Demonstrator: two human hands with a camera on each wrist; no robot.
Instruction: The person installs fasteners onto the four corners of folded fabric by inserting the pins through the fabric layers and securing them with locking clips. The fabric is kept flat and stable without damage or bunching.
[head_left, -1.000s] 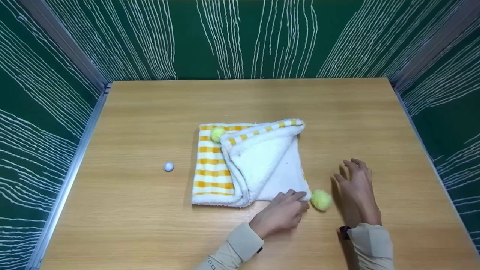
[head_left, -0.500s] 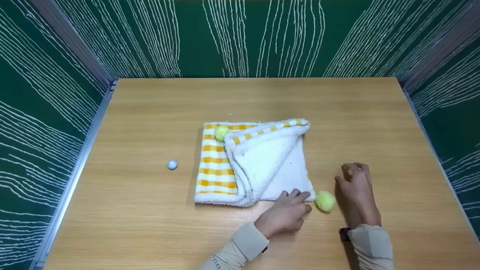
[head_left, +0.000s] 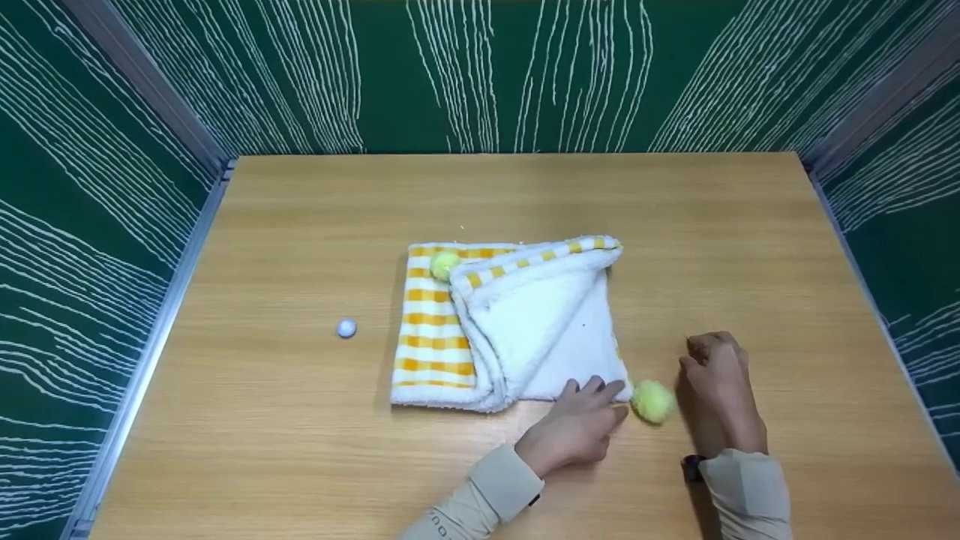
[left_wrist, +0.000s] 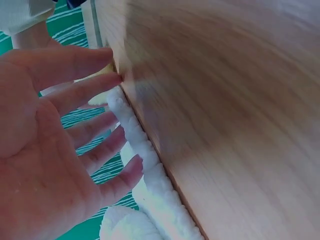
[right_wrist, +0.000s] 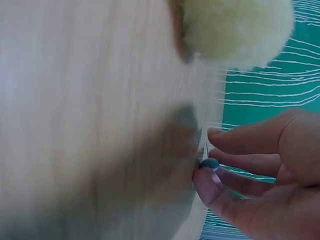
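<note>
A yellow-and-white checked towel (head_left: 433,330), white and fluffy on its reverse, lies partly folded on the table. My left hand (head_left: 579,424) rests its spread fingertips on the towel's near right corner; the left wrist view shows those fingers straight beside the white edge (left_wrist: 150,165). To the right, my right hand (head_left: 721,375) is low over the wood with its fingers curled. In the right wrist view a small blue-grey round piece (right_wrist: 209,164) sits at the fingertips; its kind is unclear. A fuzzy yellow-green pompom (head_left: 653,402) lies between the hands, by the towel's corner.
Another yellow-green pompom (head_left: 445,265) sits on the towel's far left part. A small pale lilac ball (head_left: 346,328) is on the wooden table (head_left: 247,420) left of the towel. Green walls (head_left: 420,75) with white lines stand around the table.
My right hand's fingers have drawn together from a looser, more spread shape and come slightly nearer. The left hand stays on the towel's corner. The whole head view has shifted slightly.
</note>
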